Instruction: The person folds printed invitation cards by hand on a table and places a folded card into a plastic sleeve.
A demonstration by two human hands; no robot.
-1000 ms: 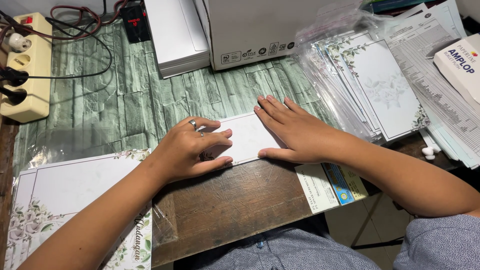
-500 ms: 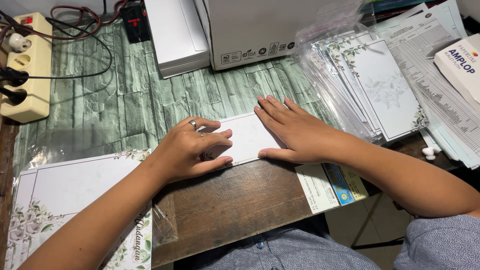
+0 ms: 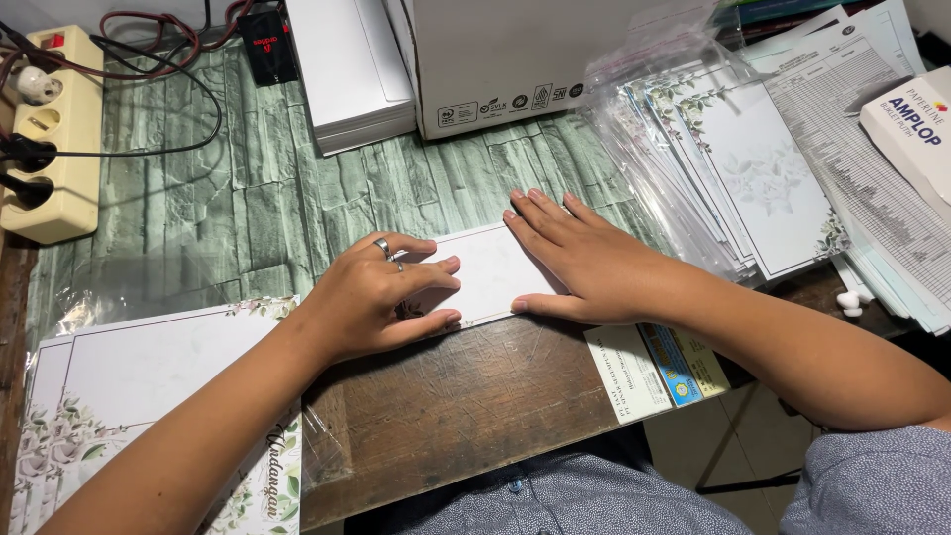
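Nothing moved — both hands [image 3: 475, 287] flat, open | still pressing white card [image 3: 490, 272]

Both forearms reach in from the near edge and angle toward the middle, where the left hand [image 3: 381, 297] lies palm down with fingers loosely curled and a ring on one finger, while the right hand [image 3: 580, 263] lies flat, fingers straight and apparently pressing down.

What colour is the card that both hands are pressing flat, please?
White, with a thin dark line along its near edge: the card, head view.
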